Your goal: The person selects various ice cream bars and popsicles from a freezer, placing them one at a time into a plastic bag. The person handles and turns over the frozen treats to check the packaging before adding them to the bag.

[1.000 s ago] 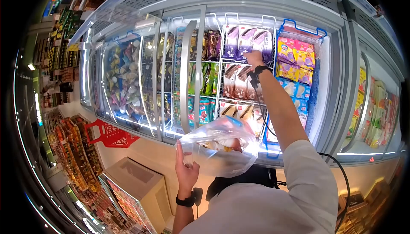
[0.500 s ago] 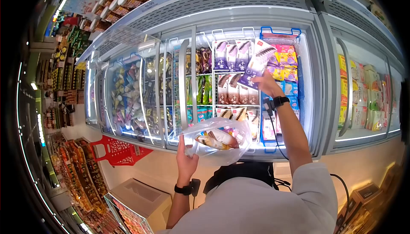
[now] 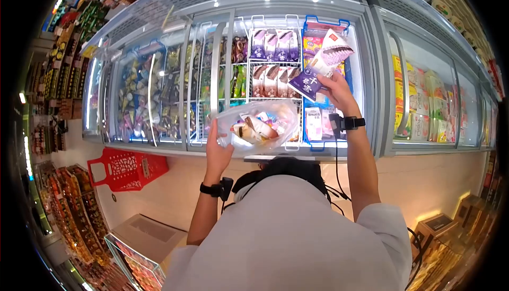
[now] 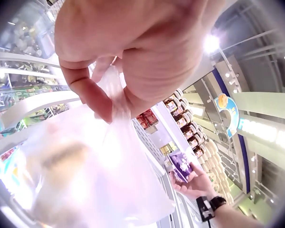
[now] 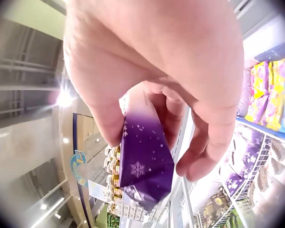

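Note:
In the head view the right hand (image 3: 338, 92) holds a purple-and-white ice cream packet (image 3: 306, 83) above the freezer's right part. Thumb and fingers pinch that packet (image 5: 145, 156) in the right wrist view. The left hand (image 3: 218, 152) grips the edge of a clear plastic bag (image 3: 289, 111), which hangs over the freezer's front edge with several wrapped items (image 3: 254, 131) inside. In the left wrist view the fingers of the left hand (image 4: 128, 52) pinch the bunched film of the bag (image 4: 99, 156).
Wire baskets in the freezer hold rows of purple packets (image 3: 274, 45) and brown packets (image 3: 271, 80). A sliding lid handle (image 3: 217, 63) stands left of them. On the floor at left is a red basket (image 3: 127, 169); a cardboard-coloured box (image 3: 146, 236) is below it.
The right hand has lifted a purple packet out of its row and brought it nearer the body, tilted. The bag's mouth has opened wider, showing more of its contents, with the left hand still gripping it.

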`<move>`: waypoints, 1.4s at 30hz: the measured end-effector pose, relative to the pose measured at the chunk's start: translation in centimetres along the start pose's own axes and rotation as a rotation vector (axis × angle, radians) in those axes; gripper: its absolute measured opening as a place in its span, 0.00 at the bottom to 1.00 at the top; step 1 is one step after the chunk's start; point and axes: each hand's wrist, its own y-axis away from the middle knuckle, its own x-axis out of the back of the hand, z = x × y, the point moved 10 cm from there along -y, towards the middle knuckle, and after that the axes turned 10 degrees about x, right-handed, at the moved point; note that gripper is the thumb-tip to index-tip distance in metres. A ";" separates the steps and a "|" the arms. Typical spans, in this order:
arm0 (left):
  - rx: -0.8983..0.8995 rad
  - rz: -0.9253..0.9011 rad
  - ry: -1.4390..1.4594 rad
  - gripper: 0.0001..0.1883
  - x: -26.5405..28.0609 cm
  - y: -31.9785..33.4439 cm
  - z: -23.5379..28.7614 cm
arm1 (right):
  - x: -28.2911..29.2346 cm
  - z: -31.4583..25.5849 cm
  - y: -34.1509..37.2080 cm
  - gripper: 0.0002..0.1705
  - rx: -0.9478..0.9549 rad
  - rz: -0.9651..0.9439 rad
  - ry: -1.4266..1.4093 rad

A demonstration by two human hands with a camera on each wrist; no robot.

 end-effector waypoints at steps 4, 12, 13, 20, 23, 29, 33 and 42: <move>-0.067 0.024 -0.012 0.51 -0.6 0.6 0.2 | -6.7 -1.4 2.5 0.27 0.041 -0.145 0.426; -0.127 0.027 -0.002 0.54 -0.5 0.9 0.2 | -15.8 4.8 5.8 0.33 0.130 -0.576 0.978; -0.113 0.022 0.029 0.54 -0.3 0.9 0.1 | -15.7 5.8 5.9 0.31 0.122 -0.605 1.078; -0.054 -0.011 0.101 0.53 0.2 1.5 0.1 | -13.2 7.2 6.0 0.24 0.221 -0.494 1.150; -0.044 -0.018 0.075 0.54 0.3 1.7 -0.4 | -12.4 5.4 5.8 0.20 0.344 -0.380 1.248; -0.035 -0.031 0.087 0.54 0.3 2.1 0.4 | -9.3 7.3 5.6 0.13 0.082 -0.262 1.151; -0.072 -0.008 0.099 0.54 0.2 1.9 -0.6 | -8.5 8.1 5.5 0.14 0.161 -0.240 1.070; -0.111 0.064 0.120 0.53 1.9 1.6 0.5 | -8.6 3.2 6.7 0.21 0.221 -0.088 0.906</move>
